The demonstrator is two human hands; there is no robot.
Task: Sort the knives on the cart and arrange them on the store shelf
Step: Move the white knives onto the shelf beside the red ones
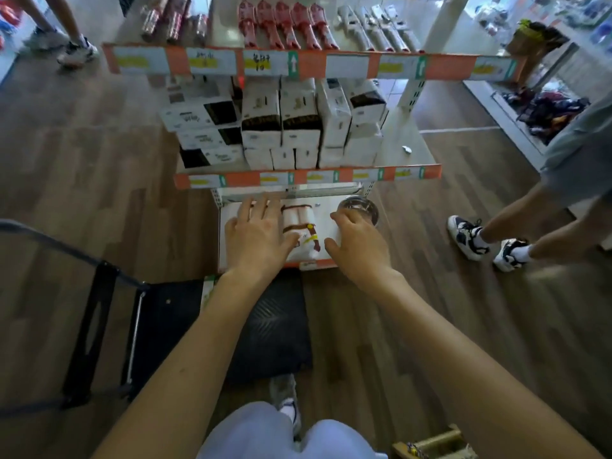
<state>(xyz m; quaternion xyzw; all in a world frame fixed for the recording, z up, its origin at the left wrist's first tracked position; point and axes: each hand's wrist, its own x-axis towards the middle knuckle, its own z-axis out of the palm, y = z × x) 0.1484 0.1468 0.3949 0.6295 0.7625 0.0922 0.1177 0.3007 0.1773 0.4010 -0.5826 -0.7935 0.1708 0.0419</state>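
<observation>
Knife packs (299, 226): white sleeves with dark brown bands and a small yellow tag, lying flat on the white bottom shelf (228, 212). Print is too blurred to read.

Far left: cart (271, 326), with a black ribbed deck and a dark tubular handle, parked on wood-plank floor against the shelf front.

Left hand (256, 233): fingers straight and spread, palm down, pressing on the packs at their left side.

Above, centre: middle shelf holds stacked white cartons (281, 120) with black panels, text illegible. The orange price rail (308, 177) carries white tags with yellow bars and green arrow stickers. Handwriting on the upper rail's tags can't be made out. Top shelf has red blister packs (284, 24) with silver-grey ones (377, 28) beside them.

Right hand (359, 241): fingers bent down at the packs' right edge, thumb toward the packs. Can't tell whether it grips anything.

Just beyond its fingers: round shiny bowl (359, 207), glass or metal.

Far right: a bystander's navy-and-white sneakers (470, 238).
</observation>
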